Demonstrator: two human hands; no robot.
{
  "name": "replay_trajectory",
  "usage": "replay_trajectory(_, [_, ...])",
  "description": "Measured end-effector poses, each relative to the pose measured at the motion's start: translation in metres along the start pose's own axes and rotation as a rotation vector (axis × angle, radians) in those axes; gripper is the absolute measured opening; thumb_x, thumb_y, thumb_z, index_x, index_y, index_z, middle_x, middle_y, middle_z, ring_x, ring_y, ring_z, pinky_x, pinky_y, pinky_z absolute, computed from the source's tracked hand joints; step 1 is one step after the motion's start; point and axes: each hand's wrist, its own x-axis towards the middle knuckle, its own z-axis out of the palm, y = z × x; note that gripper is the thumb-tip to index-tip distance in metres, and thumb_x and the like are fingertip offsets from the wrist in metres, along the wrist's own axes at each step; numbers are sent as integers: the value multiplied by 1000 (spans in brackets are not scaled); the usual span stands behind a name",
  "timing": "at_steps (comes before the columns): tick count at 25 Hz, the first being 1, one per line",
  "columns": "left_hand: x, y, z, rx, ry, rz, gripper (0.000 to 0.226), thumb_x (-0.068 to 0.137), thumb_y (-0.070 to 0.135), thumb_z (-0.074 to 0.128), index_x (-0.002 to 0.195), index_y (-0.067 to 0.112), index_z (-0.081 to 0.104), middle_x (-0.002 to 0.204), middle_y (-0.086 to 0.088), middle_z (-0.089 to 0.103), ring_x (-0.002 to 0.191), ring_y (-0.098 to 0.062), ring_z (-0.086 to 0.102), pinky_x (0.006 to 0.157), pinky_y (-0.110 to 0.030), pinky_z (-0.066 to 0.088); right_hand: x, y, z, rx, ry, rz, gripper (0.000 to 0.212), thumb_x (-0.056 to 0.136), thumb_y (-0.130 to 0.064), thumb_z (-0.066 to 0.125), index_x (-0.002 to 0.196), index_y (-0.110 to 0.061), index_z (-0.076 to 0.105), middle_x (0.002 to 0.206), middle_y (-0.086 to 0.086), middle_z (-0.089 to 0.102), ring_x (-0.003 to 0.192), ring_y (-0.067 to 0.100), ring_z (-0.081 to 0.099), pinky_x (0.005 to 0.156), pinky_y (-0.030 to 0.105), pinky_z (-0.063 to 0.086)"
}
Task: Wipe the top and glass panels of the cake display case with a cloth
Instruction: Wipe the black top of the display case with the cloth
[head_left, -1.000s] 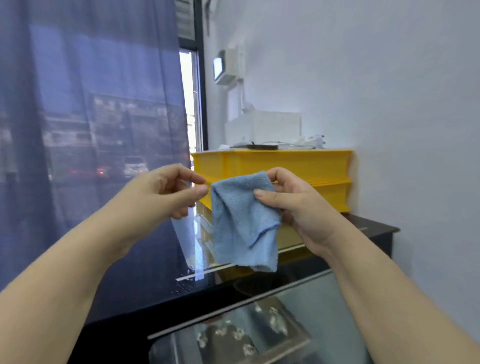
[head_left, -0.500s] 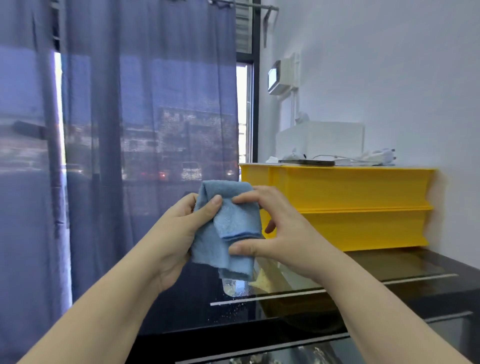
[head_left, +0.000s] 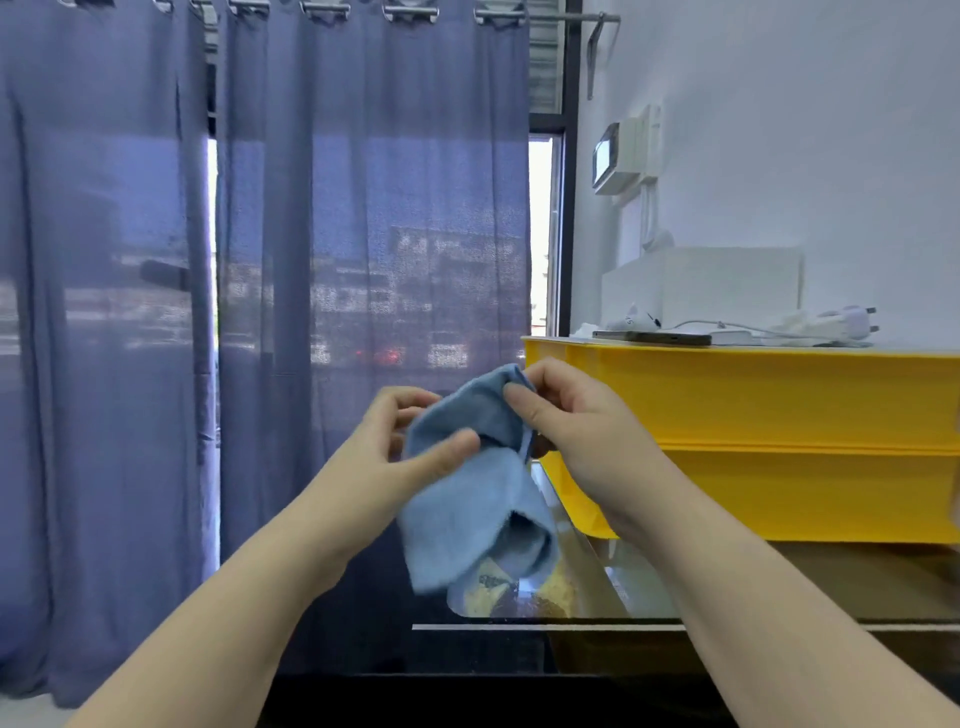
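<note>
A light blue cloth (head_left: 467, 499) hangs in the air between both hands, folded over itself, above the glass top of the display case (head_left: 779, 587). My left hand (head_left: 400, 447) pinches its left side with thumb and fingers. My right hand (head_left: 566, 415) pinches its upper corner between thumb and forefinger. The case's dark front frame (head_left: 467, 696) runs along the bottom of the view; the cloth does not touch the glass.
Two stacked yellow crates (head_left: 779, 441) stand on the case top at the right, carrying a white box (head_left: 727, 286), a phone (head_left: 654, 338) and a charger. Blue curtains (head_left: 260, 312) cover the window behind. A white wall is on the right.
The view has swung left and up, so the case's lower glass is out of sight. Both hands have regripped the cloth, which now hangs lower and more folded.
</note>
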Motion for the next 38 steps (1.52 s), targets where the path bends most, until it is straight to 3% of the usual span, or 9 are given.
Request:
replay_trajectory(3, [5,3,5,142,-12,84,20,75,48,69,85,33,59,88,18,67,86,-5,62,76,-27,48,14,2,4,-42,-26,4,20,91,-25,60,76,-12,58,69,1,55,67,12,48,62,30,39])
replay_trajectory(10, [31,28,-6,-18,80,136,26,83,41,61,67,22,52,67,0,54,67,-16,47,67,-35,34,12,4,-14,-36,-256,100,43,68,-45,73,103,-27,54,93,6,65,82,11,60,73,23,48])
replay_trajectory(14, [35,36,-26,20,141,123,26,90,38,55,74,18,52,69,1,56,63,-13,49,61,-30,38,11,4,-5,-73,-233,124,26,84,-28,69,105,-19,59,87,-1,64,79,9,58,72,16,46])
replay_trajectory(18, [38,38,-38,259,94,153,12,92,38,53,85,29,59,83,-8,66,77,-26,61,76,-41,50,11,3,24,-60,-242,133,51,68,-59,70,112,-40,53,105,-15,61,97,4,59,83,23,49])
replay_trajectory(24, [35,54,-59,303,-9,172,12,85,35,64,84,24,60,76,4,64,72,-12,59,74,-33,50,7,10,58,121,-207,222,13,89,-21,64,101,-20,67,102,-4,73,94,9,68,87,27,54])
replay_trajectory(28, [27,51,-77,429,-58,166,19,78,39,70,90,30,58,77,-4,65,67,-13,54,66,-28,45,22,-10,36,-3,-190,96,18,88,-16,64,101,-4,67,103,19,68,88,19,63,91,43,49])
replay_trajectory(31, [27,42,-76,491,49,295,12,87,38,60,85,27,55,78,0,61,71,-12,52,69,-28,44,29,-27,21,-16,-240,99,15,86,-16,67,98,-9,70,92,4,74,84,11,68,70,23,56])
replay_trajectory(34, [28,34,-78,198,22,270,17,90,26,60,89,10,53,77,-4,56,75,-15,52,72,-36,43,32,-34,4,-101,-238,92,1,84,-16,69,84,-16,68,76,-6,69,70,3,65,59,13,48])
replay_trajectory(38, [24,34,-75,-98,-41,182,19,92,28,51,78,14,53,66,10,56,62,-3,53,59,-17,46,32,-36,-15,-62,-162,60,11,77,-15,69,84,-10,63,73,-1,62,68,6,59,58,12,47])
